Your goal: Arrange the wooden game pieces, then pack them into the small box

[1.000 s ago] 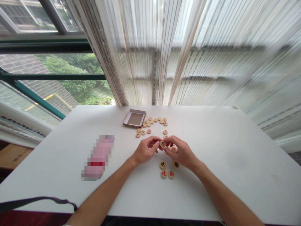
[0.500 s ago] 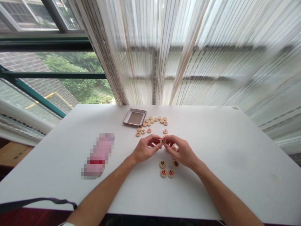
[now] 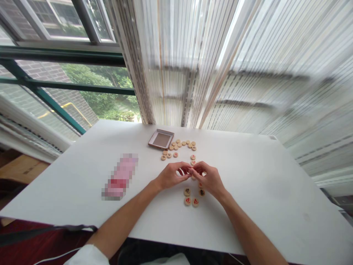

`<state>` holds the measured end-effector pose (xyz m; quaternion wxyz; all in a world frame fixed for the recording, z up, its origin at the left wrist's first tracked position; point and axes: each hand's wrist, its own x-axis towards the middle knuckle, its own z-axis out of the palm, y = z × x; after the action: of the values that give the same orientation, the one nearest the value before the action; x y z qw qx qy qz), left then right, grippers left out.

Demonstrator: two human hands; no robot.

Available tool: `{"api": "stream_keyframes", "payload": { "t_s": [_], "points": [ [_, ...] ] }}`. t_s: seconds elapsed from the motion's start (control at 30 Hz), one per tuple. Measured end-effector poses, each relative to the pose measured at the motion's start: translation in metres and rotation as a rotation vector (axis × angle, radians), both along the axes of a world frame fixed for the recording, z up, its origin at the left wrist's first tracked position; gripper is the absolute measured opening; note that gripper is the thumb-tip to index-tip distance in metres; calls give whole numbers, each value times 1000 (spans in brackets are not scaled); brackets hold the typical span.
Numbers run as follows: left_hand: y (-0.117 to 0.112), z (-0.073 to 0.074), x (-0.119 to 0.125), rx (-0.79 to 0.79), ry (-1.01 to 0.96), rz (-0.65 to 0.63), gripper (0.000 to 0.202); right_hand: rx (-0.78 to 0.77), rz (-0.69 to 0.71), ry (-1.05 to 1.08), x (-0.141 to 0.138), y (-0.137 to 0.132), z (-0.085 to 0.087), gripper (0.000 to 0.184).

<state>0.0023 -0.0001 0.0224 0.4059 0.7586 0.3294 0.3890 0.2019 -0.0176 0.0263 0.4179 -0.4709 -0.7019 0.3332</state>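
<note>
My left hand point(image 3: 171, 175) and my right hand point(image 3: 209, 178) meet fingertip to fingertip over the middle of the table. Both are closed in a pinch around a Chinese chess piece, which the fingers now almost wholly cover. Just under the fingertips lies another round wooden piece point(image 3: 193, 177), partly hidden. Closer to me are a black-lettered piece point(image 3: 187, 191), a second dark-lettered one point(image 3: 202, 192) and two red-lettered pieces point(image 3: 188, 201) side by side. Beyond my fingers sits a red-lettered piece point(image 3: 193, 157), with one more point(image 3: 193, 162) partly behind the right hand.
Several face-down wooden pieces point(image 3: 184, 143) lie farther back, beside an open shallow box point(image 3: 153, 144). A few lettered pieces point(image 3: 169, 155) are in front of it. A blurred-out pink object point(image 3: 122, 175) rests on the white table point(image 3: 248, 221) at left. Curtains hang behind.
The view has shifted and tilted a little. The black-lettered piece that showed between my fingertips is now covered by them, and my right hand's fingers have closed in against the left's.
</note>
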Motion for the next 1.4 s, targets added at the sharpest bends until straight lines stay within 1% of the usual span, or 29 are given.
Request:
{"api": "stream_keyframes", "payload": {
  "t_s": [0.2,0.27,0.47,0.63,0.77,0.87,1.03,1.2,1.4],
  "points": [
    [2,8,1,98,130,65,22,-28,35,36,5,4,6,27],
    [-1,11,2,107,166,75,22,-27,18,40,9,6,8,27],
    [-21,15,1,86,317,58,22,30,-177,85,34,20,7,31],
    [-28,15,3,76,504,97,21,41,-325,127,51,36,-3,35],
    [-29,17,9,35,619,101,20,27,-397,136,57,45,-13,40],
    [-30,19,14,2,685,104,21,15,-423,138,59,48,-17,42],
    [-30,18,18,-20,723,116,21,1,-439,138,59,49,-18,40],
    [-32,15,20,-62,692,153,20,-3,-439,132,60,50,-20,38],
    [-34,14,22,-63,674,182,18,-12,-445,130,61,52,-24,37]
  ]
}}
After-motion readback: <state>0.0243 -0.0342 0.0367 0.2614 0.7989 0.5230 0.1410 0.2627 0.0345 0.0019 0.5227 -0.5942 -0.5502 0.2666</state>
